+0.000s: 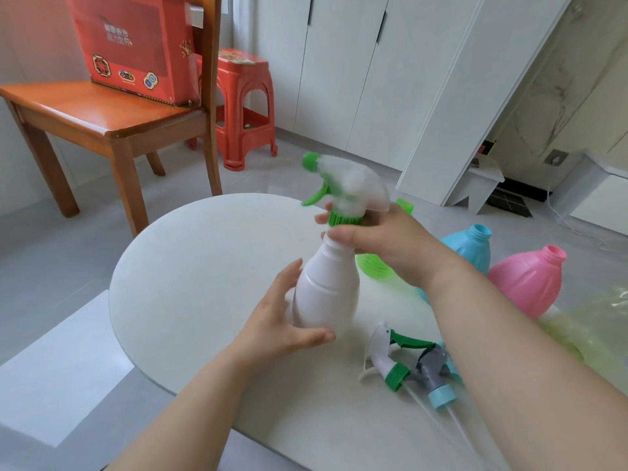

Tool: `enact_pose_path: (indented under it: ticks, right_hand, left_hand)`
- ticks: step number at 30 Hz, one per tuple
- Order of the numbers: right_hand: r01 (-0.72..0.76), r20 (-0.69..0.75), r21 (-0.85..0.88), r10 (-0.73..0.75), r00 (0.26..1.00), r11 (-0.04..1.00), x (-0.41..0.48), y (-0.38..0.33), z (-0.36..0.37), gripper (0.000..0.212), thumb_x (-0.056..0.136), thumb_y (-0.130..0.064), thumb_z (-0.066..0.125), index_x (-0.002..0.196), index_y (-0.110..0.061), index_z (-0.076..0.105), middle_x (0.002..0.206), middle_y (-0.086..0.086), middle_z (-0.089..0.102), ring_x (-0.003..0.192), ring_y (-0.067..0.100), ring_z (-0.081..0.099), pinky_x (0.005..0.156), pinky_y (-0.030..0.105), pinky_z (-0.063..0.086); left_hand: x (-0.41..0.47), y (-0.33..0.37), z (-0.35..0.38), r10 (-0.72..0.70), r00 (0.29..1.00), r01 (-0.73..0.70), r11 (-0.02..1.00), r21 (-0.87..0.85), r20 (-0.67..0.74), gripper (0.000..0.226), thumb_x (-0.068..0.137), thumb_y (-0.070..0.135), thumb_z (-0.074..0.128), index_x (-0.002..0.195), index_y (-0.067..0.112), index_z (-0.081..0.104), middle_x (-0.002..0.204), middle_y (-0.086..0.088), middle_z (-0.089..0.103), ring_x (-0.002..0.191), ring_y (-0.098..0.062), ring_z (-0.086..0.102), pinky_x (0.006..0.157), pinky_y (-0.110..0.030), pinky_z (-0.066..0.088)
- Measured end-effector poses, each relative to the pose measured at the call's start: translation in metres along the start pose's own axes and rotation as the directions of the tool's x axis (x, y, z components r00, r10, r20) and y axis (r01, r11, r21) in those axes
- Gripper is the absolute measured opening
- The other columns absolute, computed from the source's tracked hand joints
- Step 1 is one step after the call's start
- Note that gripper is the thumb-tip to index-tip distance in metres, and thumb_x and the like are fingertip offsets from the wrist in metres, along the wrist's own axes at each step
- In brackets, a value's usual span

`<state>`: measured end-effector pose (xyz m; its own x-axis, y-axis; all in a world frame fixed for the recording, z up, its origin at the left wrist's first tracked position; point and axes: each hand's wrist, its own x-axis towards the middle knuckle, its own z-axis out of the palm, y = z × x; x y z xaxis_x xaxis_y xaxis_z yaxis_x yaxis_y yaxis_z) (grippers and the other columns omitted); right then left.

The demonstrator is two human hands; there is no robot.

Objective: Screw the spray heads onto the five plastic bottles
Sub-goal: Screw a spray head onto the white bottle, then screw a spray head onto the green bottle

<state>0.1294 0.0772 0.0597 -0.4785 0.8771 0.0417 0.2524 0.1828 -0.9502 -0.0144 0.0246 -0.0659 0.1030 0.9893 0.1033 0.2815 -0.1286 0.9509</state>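
White table (204, 266): left hand (282, 321) grips 1 white bottle (326, 294); right hand (384, 246) grips its spray head (346, 188).

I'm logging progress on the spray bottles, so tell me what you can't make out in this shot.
Head view only:
- Spray head on the white bottle: motion-blurred; thread seating unclear.
- Green bottle: mostly hidden behind the right hand.
- Blue bottle: base behind the right forearm.
- Fifth bottle: not visible.

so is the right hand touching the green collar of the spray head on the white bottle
Touching. The head view shows the right hand with its fingers wrapped around the green collar atop the white bottle, no gap visible.
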Motion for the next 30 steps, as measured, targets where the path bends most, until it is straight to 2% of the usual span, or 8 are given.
enact_pose_path:
  ticks: [1,3,5,7,11,16,25,30]
  right_hand:
    - [0.019,-0.095,-0.008,-0.020,0.995,1.000,0.009,-0.001,0.000,0.021,0.075,-0.003,0.065,0.079,-0.023,0.060,0.086,-0.002,0.065,0.075,0.005,0.061,0.068,0.018,0.050]
    - [0.046,-0.311,-0.007,-0.046,0.949,0.999,0.030,-0.002,-0.001,0.019,0.073,-0.006,0.068,0.077,-0.023,0.060,0.081,-0.001,0.063,0.079,0.015,0.059,0.077,0.032,0.050]
    - [0.046,-0.465,-0.036,-0.057,0.884,0.998,0.052,-0.001,-0.001,0.021,0.072,-0.010,0.070,0.074,-0.026,0.056,0.076,-0.005,0.058,0.084,0.021,0.058,0.084,0.041,0.050]
    - [0.003,-0.537,-0.103,-0.058,0.841,0.995,0.071,0.005,0.000,0.018,0.072,-0.015,0.070,0.078,-0.022,0.055,0.078,-0.003,0.056,0.085,0.022,0.056,0.082,0.040,0.049]
    - [-0.101,-0.613,-0.189,-0.037,0.790,0.977,0.095,0.024,0.000,0.034,0.073,-0.021,0.068,0.102,-0.009,0.056,0.091,0.002,0.057,0.086,0.021,0.053,0.074,0.028,0.041]
    - [-0.141,-0.652,-0.214,-0.034,0.758,0.967,0.108,0.027,-0.003,0.032,0.073,-0.026,0.068,0.098,-0.013,0.052,0.090,0.001,0.054,0.084,0.021,0.052,0.072,0.028,0.038]
    - [-0.173,-0.649,-0.276,-0.050,0.759,0.946,0.117,0.025,-0.002,0.036,0.074,-0.030,0.067,0.101,-0.009,0.052,0.088,-0.001,0.051,0.082,0.020,0.048,0.069,0.027,0.034]
    - [-0.238,-0.647,-0.324,-0.031,0.762,0.916,0.120,0.024,-0.003,0.040,0.074,-0.037,0.065,0.101,-0.012,0.049,0.088,-0.002,0.050,0.081,0.021,0.046,0.068,0.029,0.033]
  left_hand:
    - [0.002,-0.002,-0.003,-0.001,0.999,0.004,0.997,0.071,-0.041,0.101,0.056,0.035,0.083,0.136,0.033,0.020,0.135,0.015,0.035,0.124,-0.001,0.033,0.095,-0.009,0.025]
    - [0.005,-0.007,-0.009,0.000,0.989,0.047,0.948,0.316,-0.147,0.097,0.066,0.041,0.074,0.140,0.024,0.014,0.145,0.006,0.026,0.135,-0.007,0.021,0.110,-0.022,0.010]
    - [0.007,-0.015,-0.012,-0.041,0.983,0.137,0.815,0.564,-0.181,0.087,0.074,0.052,0.060,0.141,0.025,0.011,0.153,0.004,0.015,0.141,-0.011,0.007,0.113,-0.033,-0.006]
    - [0.009,-0.022,-0.010,-0.085,0.986,0.159,0.720,0.675,-0.141,0.081,0.078,0.060,0.048,0.141,0.027,0.009,0.154,0.004,0.008,0.142,-0.012,-0.002,0.113,-0.036,-0.011]
    - [0.009,-0.029,-0.006,-0.101,0.993,0.116,0.657,0.745,-0.066,0.074,0.080,0.064,0.036,0.140,0.028,0.013,0.154,0.006,0.008,0.142,-0.014,-0.004,0.113,-0.037,-0.010]
    - [0.011,-0.030,-0.005,-0.117,0.991,0.123,0.623,0.773,-0.064,0.073,0.081,0.065,0.032,0.140,0.028,0.012,0.155,0.006,0.004,0.142,-0.015,-0.007,0.113,-0.038,-0.011]
    - [0.012,-0.032,-0.003,-0.109,0.991,0.127,0.619,0.775,-0.075,0.073,0.080,0.066,0.032,0.140,0.029,0.013,0.154,0.006,0.004,0.142,-0.014,-0.007,0.113,-0.039,-0.011]
    - [0.013,-0.032,-0.004,-0.107,0.992,0.125,0.621,0.774,-0.074,0.072,0.080,0.066,0.031,0.139,0.030,0.013,0.154,0.006,0.005,0.142,-0.014,-0.007,0.113,-0.038,-0.011]
